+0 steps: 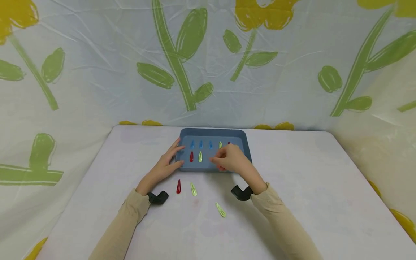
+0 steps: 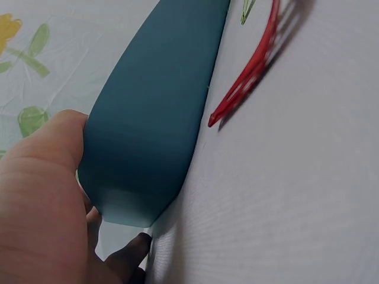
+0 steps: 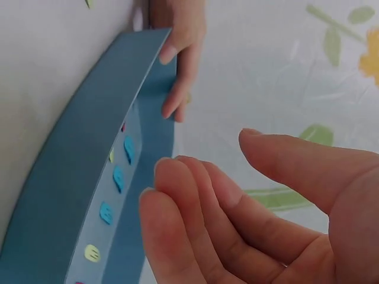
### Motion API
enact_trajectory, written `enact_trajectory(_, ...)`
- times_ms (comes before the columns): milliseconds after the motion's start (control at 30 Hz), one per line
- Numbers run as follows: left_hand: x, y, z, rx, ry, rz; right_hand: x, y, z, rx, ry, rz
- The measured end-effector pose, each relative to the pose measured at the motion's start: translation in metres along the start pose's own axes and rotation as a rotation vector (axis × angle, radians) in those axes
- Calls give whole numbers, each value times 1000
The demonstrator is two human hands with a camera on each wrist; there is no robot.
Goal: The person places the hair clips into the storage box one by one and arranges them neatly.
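We note the blue tray (image 1: 201, 169) lying flat on the counter (image 1: 292, 166), its left side grasped by the left hand (image 1: 163, 167), whose thumb and fingers hook over the rim; we judge this grip is to stop the tray sliding. The right hand (image 1: 232, 159) hovers over the tray's near right part, its fingers bent but released: the right wrist view shows a gap between thumb and fingertips and no clip there. Inside, we record a far row of three blue clips (image 1: 201, 144), a green clip (image 1: 220, 145) and a partly hidden red clip (image 1: 229, 143); a second red clip (image 1: 191, 156) and a second green clip (image 1: 200, 156) form a nearer row. We take the even gaps as deliberate, keeping each clip separate. Whether anything lies beneath the right hand, we cannot tell. A loose red clip (image 1: 178, 186) and two loose green clips (image 1: 193, 189) lie on the counter on the near side of the tray, apart and probably within easy reach of either hand.
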State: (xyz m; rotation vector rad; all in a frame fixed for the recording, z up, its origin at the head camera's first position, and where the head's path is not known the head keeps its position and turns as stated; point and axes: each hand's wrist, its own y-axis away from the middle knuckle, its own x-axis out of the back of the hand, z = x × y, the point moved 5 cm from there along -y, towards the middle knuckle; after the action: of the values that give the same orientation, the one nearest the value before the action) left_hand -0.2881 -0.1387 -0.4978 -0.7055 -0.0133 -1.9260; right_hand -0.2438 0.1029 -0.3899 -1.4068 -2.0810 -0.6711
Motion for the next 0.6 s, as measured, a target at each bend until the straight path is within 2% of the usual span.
enact_trajectory(233,1,-3,0,5,-23,-6,-5,27,-4,71,104,-9)
enact_trajectory(433,0,-1,1,2,-20,-13,-21,50,0,70,187,-59)
enact_trajectory(533,0,-1,8,3,-16,-5,-29,58,4,65,253,-94)
enact_trajectory(600,0,-1,18,8,-16,-1,-34,62,7,42,296,-129)
